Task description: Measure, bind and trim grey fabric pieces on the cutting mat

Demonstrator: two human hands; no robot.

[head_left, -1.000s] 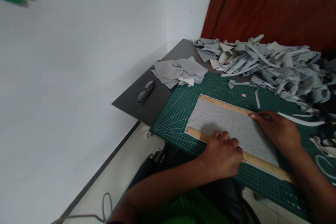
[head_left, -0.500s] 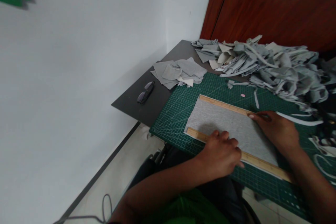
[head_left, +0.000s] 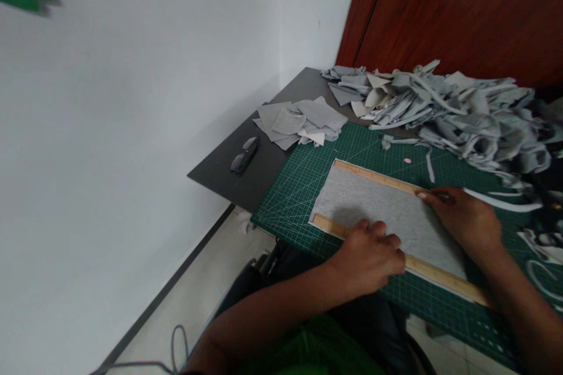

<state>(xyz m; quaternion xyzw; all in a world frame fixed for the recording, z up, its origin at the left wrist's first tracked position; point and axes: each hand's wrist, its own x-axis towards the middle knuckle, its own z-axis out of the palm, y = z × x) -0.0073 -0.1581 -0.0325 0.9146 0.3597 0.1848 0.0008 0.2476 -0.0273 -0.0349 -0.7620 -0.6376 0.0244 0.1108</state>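
Grey fabric [head_left: 373, 199] lies flat on the green cutting mat [head_left: 281, 205]. A wooden ruler [head_left: 378, 177] runs along its far edge, and another wooden ruler [head_left: 444, 278] along its near edge. My left hand [head_left: 372, 255] rests on the near ruler with bent fingers, hiding its middle. At the far ruler's right end, my right hand [head_left: 468, 217] has its fingertips closed on the ruler, thumb on top; the ruler's end is hidden under the hand.
Black-framed glasses [head_left: 245, 155] and stacked grey fabric pieces [head_left: 303, 120] lie on the dark tabletop [head_left: 215, 176]. A large heap of grey scraps [head_left: 466, 105] fills the back right. White strips [head_left: 505, 202] lie beyond my right hand.
My left thumb, which stuck out past the near ruler's edge, is now drawn in. The rulers, the fabric and my right hand show no visible movement.
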